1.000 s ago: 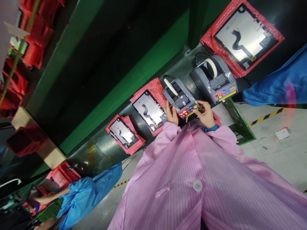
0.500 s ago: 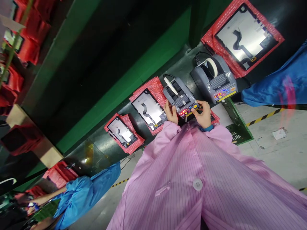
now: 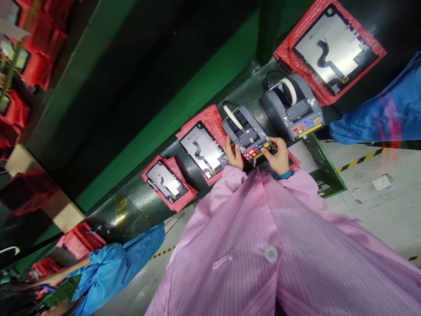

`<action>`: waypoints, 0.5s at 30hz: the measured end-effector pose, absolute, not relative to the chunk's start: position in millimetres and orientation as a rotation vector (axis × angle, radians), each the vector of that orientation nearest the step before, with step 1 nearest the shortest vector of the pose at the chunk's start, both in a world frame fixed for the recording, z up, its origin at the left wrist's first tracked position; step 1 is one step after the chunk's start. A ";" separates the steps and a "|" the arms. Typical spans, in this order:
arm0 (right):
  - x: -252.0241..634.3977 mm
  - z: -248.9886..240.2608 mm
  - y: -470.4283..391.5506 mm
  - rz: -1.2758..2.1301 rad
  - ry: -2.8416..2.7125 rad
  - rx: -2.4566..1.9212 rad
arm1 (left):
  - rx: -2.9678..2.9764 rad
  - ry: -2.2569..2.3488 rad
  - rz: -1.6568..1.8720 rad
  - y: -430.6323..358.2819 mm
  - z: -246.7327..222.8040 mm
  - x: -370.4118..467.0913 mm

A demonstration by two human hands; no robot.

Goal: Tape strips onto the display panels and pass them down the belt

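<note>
A grey automatic tape dispenser (image 3: 249, 135) with a white tape roll and a lit red display stands in front of me. My left hand (image 3: 234, 154) is closed against its left side near the front corner. On its right front corner lies my right hand (image 3: 279, 156), fingers round the edge and thumb by the button panel. A short white strip of tape shows at its front. Left of it, a silver display panel (image 3: 203, 151) with a black ribbon cable rests on red bubble-wrap bags (image 3: 215, 118). Part of another red bag shows beneath my right hand.
A second tape dispenser (image 3: 294, 107) stands to the right. Further panels lie on red bags at left (image 3: 166, 181) and far right (image 3: 335, 50). A green crate (image 3: 329, 171) sits below the bench edge. Co-workers in blue sleeves (image 3: 112, 267) are on both sides.
The whole view has shifted slightly. Both hands keep their places on the tape dispenser. At lower left, a co-worker's arm has moved a little.
</note>
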State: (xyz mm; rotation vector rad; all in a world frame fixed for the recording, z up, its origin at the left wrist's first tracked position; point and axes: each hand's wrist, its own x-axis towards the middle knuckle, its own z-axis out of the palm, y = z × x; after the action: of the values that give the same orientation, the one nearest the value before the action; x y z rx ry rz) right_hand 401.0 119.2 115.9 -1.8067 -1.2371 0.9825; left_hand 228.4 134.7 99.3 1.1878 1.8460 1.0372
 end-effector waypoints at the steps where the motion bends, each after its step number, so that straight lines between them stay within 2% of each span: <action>1: 400.1 116.4 119.7 0.980 -1.223 -1.812 | 1.192 1.847 1.037 134.3 98.8 228.3; 15: 405.8 119.4 126.6 1.011 -1.274 -1.814 | 1.190 1.832 1.042 134.7 99.3 227.1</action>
State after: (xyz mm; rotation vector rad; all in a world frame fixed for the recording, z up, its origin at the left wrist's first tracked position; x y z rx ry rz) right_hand 405.8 126.6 119.4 -1.8141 -1.2743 1.0110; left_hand 227.1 134.7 99.3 1.1904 1.8320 1.0423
